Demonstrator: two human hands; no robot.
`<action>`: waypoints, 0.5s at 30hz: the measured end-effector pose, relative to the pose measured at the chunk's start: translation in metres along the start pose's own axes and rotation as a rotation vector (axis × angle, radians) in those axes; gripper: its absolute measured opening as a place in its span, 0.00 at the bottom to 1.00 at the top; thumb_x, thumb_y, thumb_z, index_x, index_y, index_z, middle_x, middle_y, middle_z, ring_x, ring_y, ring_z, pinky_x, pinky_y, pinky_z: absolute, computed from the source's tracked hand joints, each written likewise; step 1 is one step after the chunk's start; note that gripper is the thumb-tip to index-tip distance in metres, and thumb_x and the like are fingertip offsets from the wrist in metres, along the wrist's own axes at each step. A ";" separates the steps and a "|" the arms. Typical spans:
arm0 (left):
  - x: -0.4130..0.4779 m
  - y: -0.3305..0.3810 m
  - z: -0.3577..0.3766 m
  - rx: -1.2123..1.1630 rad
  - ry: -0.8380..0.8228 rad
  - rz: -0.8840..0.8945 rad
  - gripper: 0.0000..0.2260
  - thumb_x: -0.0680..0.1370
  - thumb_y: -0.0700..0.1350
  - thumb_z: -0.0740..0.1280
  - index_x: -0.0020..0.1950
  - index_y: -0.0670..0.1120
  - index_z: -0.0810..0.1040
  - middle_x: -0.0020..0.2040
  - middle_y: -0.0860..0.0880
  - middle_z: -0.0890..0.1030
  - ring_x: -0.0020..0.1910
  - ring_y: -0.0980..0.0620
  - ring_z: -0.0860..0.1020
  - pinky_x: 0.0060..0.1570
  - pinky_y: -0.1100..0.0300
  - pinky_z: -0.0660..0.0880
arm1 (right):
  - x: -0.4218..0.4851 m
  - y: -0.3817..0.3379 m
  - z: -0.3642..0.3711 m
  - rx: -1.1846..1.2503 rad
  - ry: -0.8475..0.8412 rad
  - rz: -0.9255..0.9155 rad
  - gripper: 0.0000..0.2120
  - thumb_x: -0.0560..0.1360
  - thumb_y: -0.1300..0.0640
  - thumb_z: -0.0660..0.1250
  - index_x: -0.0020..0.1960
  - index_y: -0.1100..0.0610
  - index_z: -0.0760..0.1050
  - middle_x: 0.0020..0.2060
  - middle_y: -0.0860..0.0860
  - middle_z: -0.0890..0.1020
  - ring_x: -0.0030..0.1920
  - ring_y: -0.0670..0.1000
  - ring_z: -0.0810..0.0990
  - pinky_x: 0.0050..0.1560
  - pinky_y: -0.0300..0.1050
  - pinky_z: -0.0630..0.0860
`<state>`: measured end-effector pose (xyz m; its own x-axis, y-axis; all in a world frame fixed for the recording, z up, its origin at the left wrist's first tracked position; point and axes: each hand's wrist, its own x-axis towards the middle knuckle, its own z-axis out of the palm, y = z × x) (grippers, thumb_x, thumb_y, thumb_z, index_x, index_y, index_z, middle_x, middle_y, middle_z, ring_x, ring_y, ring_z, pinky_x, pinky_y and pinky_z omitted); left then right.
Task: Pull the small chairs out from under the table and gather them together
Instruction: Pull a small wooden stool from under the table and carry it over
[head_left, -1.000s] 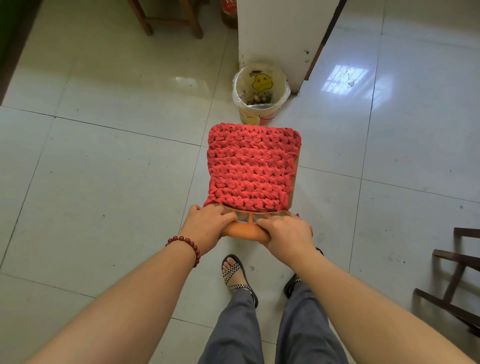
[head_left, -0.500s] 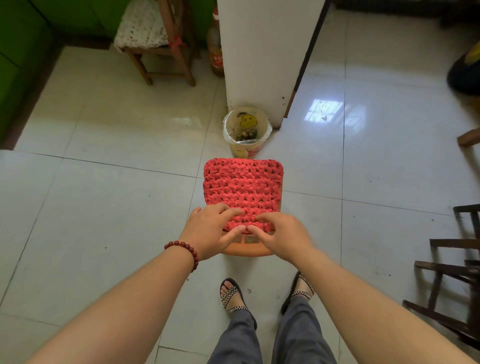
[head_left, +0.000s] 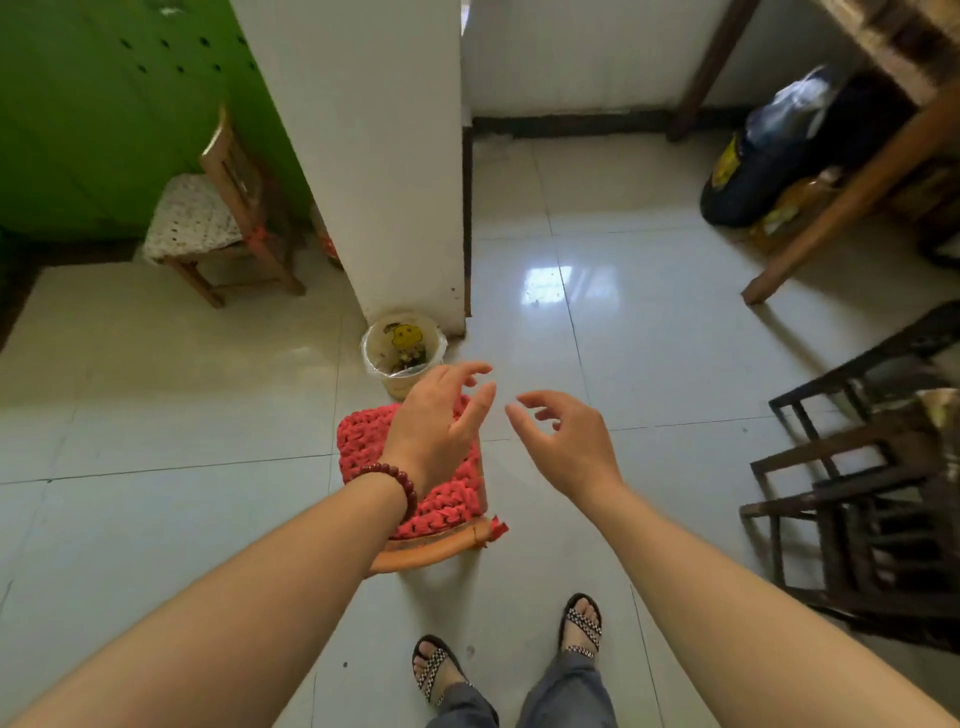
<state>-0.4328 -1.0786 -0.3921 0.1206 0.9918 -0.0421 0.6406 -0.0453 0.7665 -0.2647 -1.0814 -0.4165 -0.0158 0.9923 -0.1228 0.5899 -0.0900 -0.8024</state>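
The floor (head_left: 156, 405) was pale glossy tile, with a white pillar (head_left: 374, 156) at the far centre and a lined bin (head_left: 402, 353) at its base. A wooden table (head_left: 883, 171) stood at the far right. The small chair with the red knitted cushion (head_left: 447, 506) stood on the tile just near of the bin. Half a second earlier both hands had rested on its near edge; they had since let go and lifted clear. In all likelihood this chair was placed, and another remained to be fetched. The left hand (head_left: 434, 423), a red bead bracelet (head_left: 387, 480) at its wrist, hovered above the cushion, fingers spread and empty. The right hand (head_left: 563, 441) hung to the right of the chair, fingers loosely curled, holding nothing. Dark wooden chairs (head_left: 857, 493) stood clustered at the right. A chair with a white cushion (head_left: 208, 228) stood at the far left.
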 end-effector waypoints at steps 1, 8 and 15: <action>0.004 0.014 0.005 -0.008 -0.010 0.021 0.23 0.75 0.64 0.50 0.63 0.54 0.71 0.54 0.52 0.76 0.50 0.57 0.74 0.50 0.57 0.75 | -0.001 0.002 -0.014 0.003 0.033 0.009 0.18 0.71 0.39 0.65 0.54 0.50 0.78 0.49 0.43 0.81 0.46 0.42 0.78 0.47 0.39 0.74; 0.026 0.107 0.049 0.016 -0.093 0.176 0.18 0.78 0.59 0.54 0.62 0.54 0.72 0.54 0.52 0.76 0.52 0.55 0.73 0.53 0.54 0.72 | -0.019 0.033 -0.122 0.060 0.254 0.092 0.17 0.72 0.40 0.65 0.54 0.49 0.78 0.48 0.42 0.80 0.47 0.42 0.78 0.48 0.40 0.76; 0.041 0.204 0.126 0.032 -0.177 0.295 0.15 0.78 0.57 0.56 0.61 0.54 0.73 0.53 0.53 0.75 0.52 0.55 0.73 0.50 0.59 0.71 | -0.066 0.095 -0.234 0.123 0.428 0.169 0.17 0.73 0.43 0.65 0.58 0.50 0.76 0.53 0.44 0.79 0.50 0.44 0.77 0.48 0.38 0.73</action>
<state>-0.2018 -1.0623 -0.3185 0.4320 0.8995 0.0658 0.5818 -0.3337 0.7417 -0.0189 -1.1351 -0.3481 0.4219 0.9063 -0.0268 0.4554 -0.2373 -0.8581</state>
